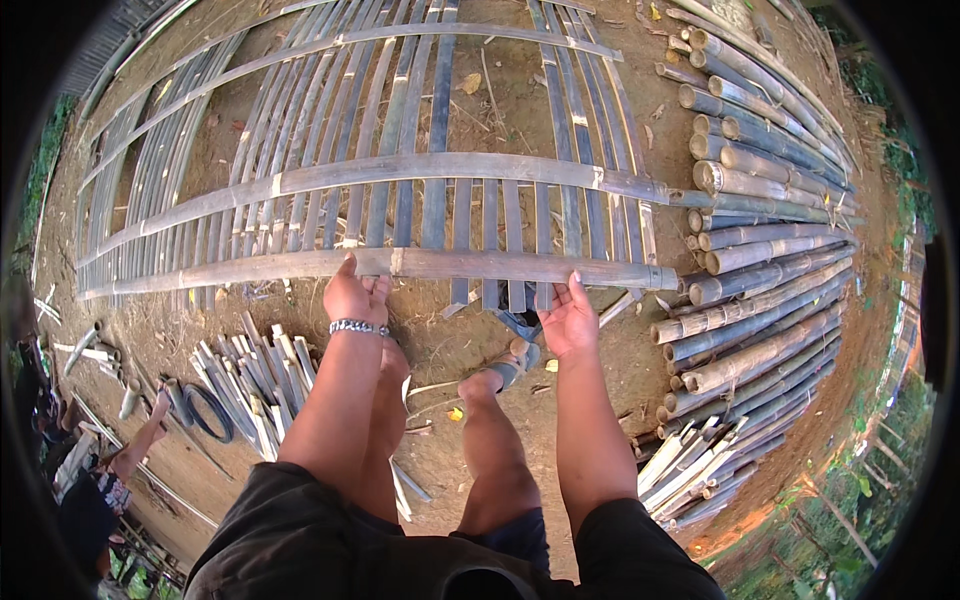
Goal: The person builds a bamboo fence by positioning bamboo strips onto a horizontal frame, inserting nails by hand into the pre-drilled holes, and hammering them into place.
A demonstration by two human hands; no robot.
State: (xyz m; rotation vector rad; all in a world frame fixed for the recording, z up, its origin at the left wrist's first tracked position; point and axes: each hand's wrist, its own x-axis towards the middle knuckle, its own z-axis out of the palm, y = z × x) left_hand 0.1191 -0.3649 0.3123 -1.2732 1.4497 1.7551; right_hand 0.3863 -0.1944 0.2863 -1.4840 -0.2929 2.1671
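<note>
A long split-bamboo rail [470,265] runs across in front of me, the near edge of a bamboo slat lattice [400,110]. My left hand [357,297], with a chain bracelet on its wrist, grips the rail left of the middle, thumb on its face and fingers curled at the lower edge. Farther right, my right hand [568,322] is turned palm up and holds the same rail near its right end. Its fingertips are partly hidden against the bamboo. A second crosswise strip [440,167] lies beyond the rail, over many narrow upright slats.
Stacked bamboo poles [760,270] line the right side, with pale split strips [690,460] in front. A bundle of strips [255,380] lies on the dirt at left, beside a black coil [208,412]. Another person's arm [140,445] shows at far left. My sandalled foot [510,367] stands below the rail.
</note>
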